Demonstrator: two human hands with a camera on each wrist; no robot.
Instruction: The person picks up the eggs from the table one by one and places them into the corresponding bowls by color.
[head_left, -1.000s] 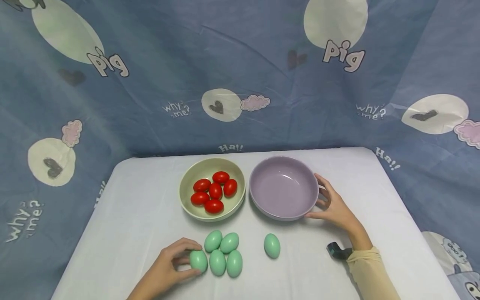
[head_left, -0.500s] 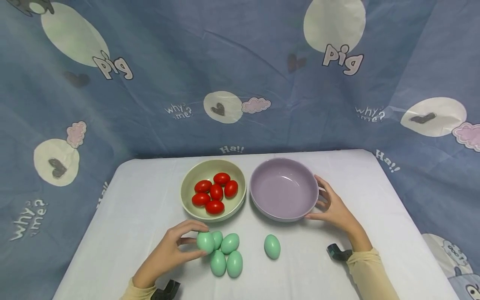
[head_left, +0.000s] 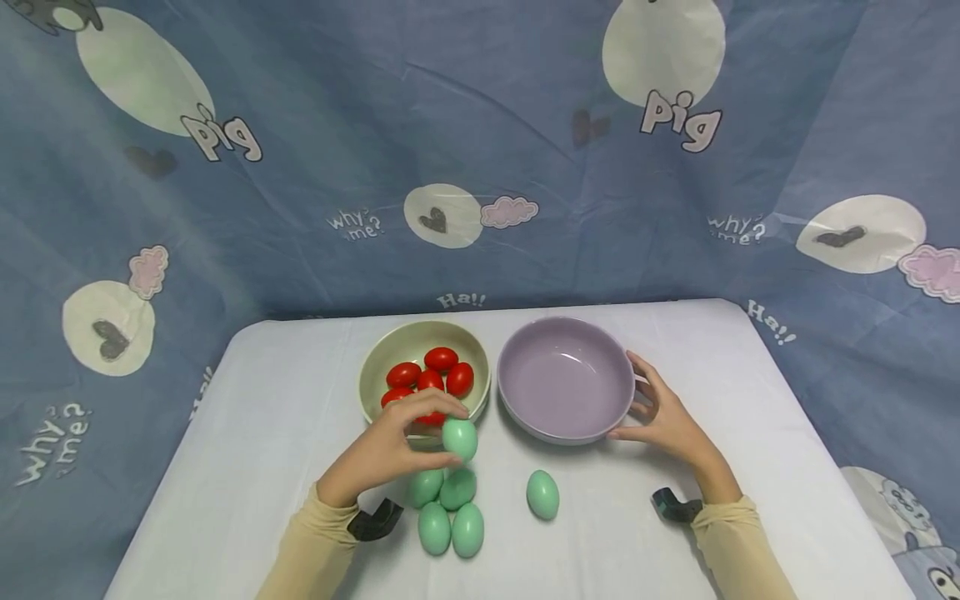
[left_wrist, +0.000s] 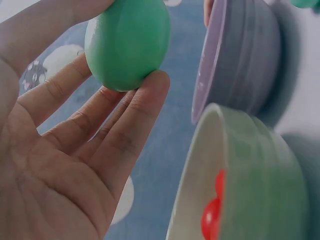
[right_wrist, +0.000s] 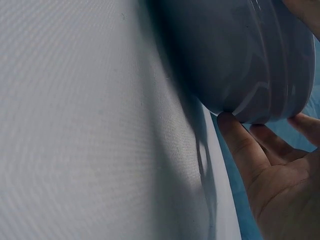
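Observation:
My left hand [head_left: 382,450] pinches a green egg [head_left: 460,439] between thumb and fingertips, raised in front of the pale green bowl [head_left: 381,354]. In the left wrist view the egg [left_wrist: 127,45] sits at the fingertips, clear of both bowls. Red oval cherry tomatoes [head_left: 460,379] lie in the pale green bowl, some hidden behind the hand. My right hand [head_left: 667,417] holds the right side of the purple bowl [head_left: 566,383], thumb at the near side and fingers further back. Fingertips touch the bowl's outer wall [right_wrist: 225,55] in the right wrist view. No objects show inside the purple bowl.
Several green eggs [head_left: 434,528] lie clustered on the white table [head_left: 247,467], below the left hand. A single green egg [head_left: 542,495] lies apart, in front of the purple bowl. A printed blue cloth [head_left: 300,250] hangs behind the table.
My left hand has lifted the green egg from beside the cluster and carried it right and away from me, toward the bowls. The right hand stays at the purple bowl.

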